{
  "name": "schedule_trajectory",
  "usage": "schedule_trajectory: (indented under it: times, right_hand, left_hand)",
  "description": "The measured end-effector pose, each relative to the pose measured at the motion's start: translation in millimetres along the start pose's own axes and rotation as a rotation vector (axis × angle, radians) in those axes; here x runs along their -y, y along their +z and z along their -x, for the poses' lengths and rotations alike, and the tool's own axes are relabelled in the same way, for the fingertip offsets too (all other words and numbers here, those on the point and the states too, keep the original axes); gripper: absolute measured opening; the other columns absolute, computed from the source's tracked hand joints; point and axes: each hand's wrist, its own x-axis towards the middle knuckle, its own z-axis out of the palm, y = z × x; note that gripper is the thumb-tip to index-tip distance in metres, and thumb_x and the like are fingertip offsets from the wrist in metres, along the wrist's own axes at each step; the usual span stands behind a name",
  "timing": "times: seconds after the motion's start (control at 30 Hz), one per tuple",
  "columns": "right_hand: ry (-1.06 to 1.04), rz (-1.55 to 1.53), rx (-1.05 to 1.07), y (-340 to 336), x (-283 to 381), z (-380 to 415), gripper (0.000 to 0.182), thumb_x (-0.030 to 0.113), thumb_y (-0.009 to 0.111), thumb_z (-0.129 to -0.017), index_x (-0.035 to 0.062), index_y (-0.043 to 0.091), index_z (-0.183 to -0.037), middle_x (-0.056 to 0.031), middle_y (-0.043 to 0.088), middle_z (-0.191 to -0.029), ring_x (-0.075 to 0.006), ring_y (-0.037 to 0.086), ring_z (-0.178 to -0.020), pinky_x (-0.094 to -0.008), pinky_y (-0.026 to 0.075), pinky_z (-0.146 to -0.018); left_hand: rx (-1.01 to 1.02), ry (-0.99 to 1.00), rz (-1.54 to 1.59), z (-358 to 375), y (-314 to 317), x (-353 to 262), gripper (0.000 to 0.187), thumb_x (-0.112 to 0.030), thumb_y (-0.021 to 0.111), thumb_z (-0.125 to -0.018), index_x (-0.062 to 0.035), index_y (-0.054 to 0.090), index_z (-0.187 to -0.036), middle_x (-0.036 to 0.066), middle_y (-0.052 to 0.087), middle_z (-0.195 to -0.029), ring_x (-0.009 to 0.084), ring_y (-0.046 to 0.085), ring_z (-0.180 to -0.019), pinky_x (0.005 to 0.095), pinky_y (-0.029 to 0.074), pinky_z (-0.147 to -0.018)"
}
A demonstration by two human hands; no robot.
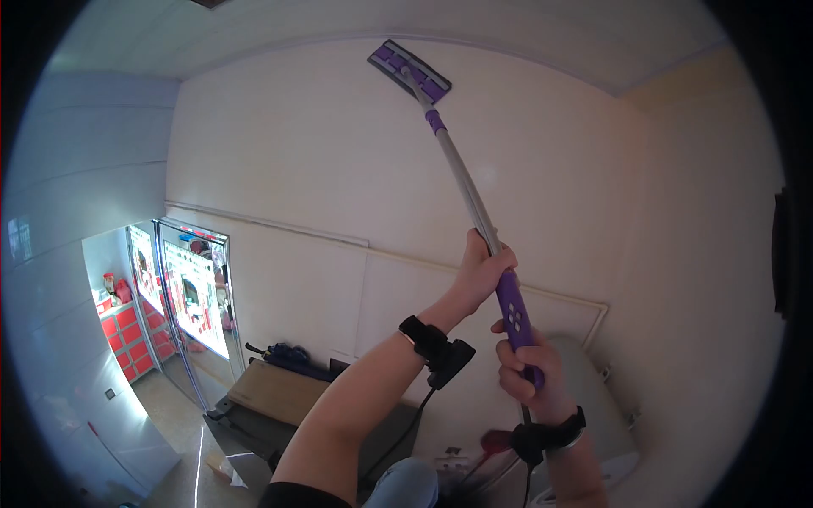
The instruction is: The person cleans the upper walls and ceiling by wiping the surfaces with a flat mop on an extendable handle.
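Observation:
A flat mop with a grey pole (pixel 464 182) and a purple handle grip (pixel 514 317) is raised in both my hands. Its rectangular purple and grey head (pixel 410 72) is up at the top of the wall, close under the ceiling. My left hand (pixel 486 267) is wrapped round the pole just above the purple grip. Lower down, my right hand (pixel 535 372) closes round the bottom end of that grip. Both wrists wear black straps with a small device and a cable.
A pipe (pixel 279 227) runs along the wall (pixel 288 144). Below stands a dark case with a brown top (pixel 275 391), a folded umbrella lying behind it. Mirrored doors (pixel 196 296) and red drawers (pixel 127 343) are at left. A white rounded appliance (pixel 593 423) is at lower right.

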Motion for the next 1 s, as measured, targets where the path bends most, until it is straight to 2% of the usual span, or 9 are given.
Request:
schedule_trajectory:
  times: [0.17, 0.33, 0.6, 0.77, 0.8, 0.83, 0.87, 0.97, 1.0]
  right_hand:
    - [0.071, 0.339, -0.167, 15.7, 9.4, 0.8, 0.039, 0.006, 0.055, -0.08, -0.0042, 0.04, -0.115, -0.0061, 0.048, -0.066, -0.012, 0.044, -0.041, -0.0237, 0.033, -0.039]
    - [-0.115, 0.376, -0.237, 11.6, 3.2, -16.8, 0.039, 0.006, 0.057, -0.078, -0.0031, 0.043, -0.114, -0.0066, 0.051, -0.067, -0.0136, 0.047, -0.041, -0.0243, 0.036, -0.041]
    - [-0.023, 0.573, -0.175, 10.4, 34.9, -70.5, 0.027, 0.007, 0.06, -0.076, -0.0002, 0.046, -0.098, -0.0061, 0.051, -0.065, -0.0134, 0.048, -0.04, -0.0245, 0.037, -0.039]
    - [0.006, 0.626, -0.131, 33.2, 68.6, -108.6, 0.024, 0.008, 0.06, -0.077, -0.0001, 0.047, -0.095, -0.0056, 0.051, -0.064, -0.013, 0.047, -0.039, -0.024, 0.035, -0.037]
    - [0.002, 0.65, -0.124, 35.1, 74.8, -116.5, 0.022, 0.008, 0.058, -0.078, 0.0, 0.048, -0.096, -0.0055, 0.051, -0.063, -0.0123, 0.046, -0.039, -0.0236, 0.035, -0.036]
    - [0.001, 0.671, -0.122, 35.5, 80.4, -124.4, 0.02, 0.008, 0.056, -0.079, 0.0, 0.049, -0.096, -0.0053, 0.051, -0.062, -0.0116, 0.046, -0.038, -0.0231, 0.035, -0.036]
    - [-0.019, 0.687, -0.108, 29.6, 82.9, -136.4, 0.019, 0.009, 0.056, -0.08, 0.0003, 0.049, -0.095, -0.0054, 0.051, -0.062, -0.0114, 0.046, -0.039, -0.0225, 0.034, -0.035]
    - [-0.141, 0.592, -0.102, 33.0, 69.6, -158.8, 0.016, 0.011, 0.056, -0.081, 0.0004, 0.05, -0.093, -0.0058, 0.053, -0.064, -0.0117, 0.046, -0.039, -0.0227, 0.034, -0.034]
    - [-0.13, 0.624, -0.065, 35.1, 68.1, -165.0, 0.015, 0.011, 0.055, -0.082, 0.0006, 0.05, -0.092, -0.006, 0.053, -0.067, -0.012, 0.049, -0.042, -0.0227, 0.036, -0.036]
  left_hand:
    - [0.053, 0.001, 0.213, 2.9, -1.8, -0.9, 0.056, -0.004, 0.054, -0.076, 0.0034, 0.022, -0.12, 0.01, 0.049, -0.083, 0.0214, 0.058, -0.057, 0.0321, 0.049, -0.053]
    - [0.025, 0.012, 0.211, -13.5, -11.3, -1.5, 0.054, -0.007, 0.055, -0.078, 0.0036, 0.024, -0.121, 0.01, 0.049, -0.081, 0.0218, 0.058, -0.057, 0.0323, 0.048, -0.053]
    - [-0.097, 0.035, 0.206, -49.1, -29.9, -16.9, 0.046, -0.01, 0.055, -0.08, 0.0046, 0.032, -0.117, 0.012, 0.05, -0.083, 0.0213, 0.058, -0.06, 0.0331, 0.05, -0.057]
    - [-0.251, 0.051, 0.284, -63.5, -26.7, -56.2, 0.036, -0.015, 0.058, -0.083, 0.0021, 0.037, -0.107, 0.012, 0.05, -0.094, 0.0202, 0.057, -0.061, 0.0342, 0.052, -0.062]
    - [-0.324, 0.037, 0.312, -58.3, -19.6, -62.6, 0.029, -0.016, 0.06, -0.084, 0.0027, 0.044, -0.098, 0.011, 0.054, -0.088, 0.0196, 0.056, -0.057, 0.0313, 0.051, -0.056]
    - [-0.324, 0.035, 0.308, -53.3, -16.6, -68.9, 0.029, -0.016, 0.06, -0.084, 0.0027, 0.044, -0.098, 0.011, 0.054, -0.088, 0.0196, 0.056, -0.057, 0.0313, 0.051, -0.056]
    - [-0.206, -0.035, 0.148, -46.5, -15.3, -75.7, 0.024, -0.015, 0.06, -0.083, 0.004, 0.047, -0.092, 0.011, 0.055, -0.083, 0.0198, 0.056, -0.054, 0.0302, 0.05, -0.051]
    - [-0.237, 0.079, -0.098, -48.3, -17.5, -70.3, 0.019, -0.011, 0.059, -0.082, 0.0073, 0.053, -0.078, 0.011, 0.057, -0.068, 0.0205, 0.056, -0.049, 0.0283, 0.043, -0.039]
    - [-0.25, 0.015, -0.089, -49.1, -25.8, -77.8, 0.019, -0.01, 0.059, -0.081, 0.0078, 0.052, -0.077, 0.012, 0.057, -0.069, 0.0207, 0.057, -0.049, 0.0291, 0.043, -0.038]
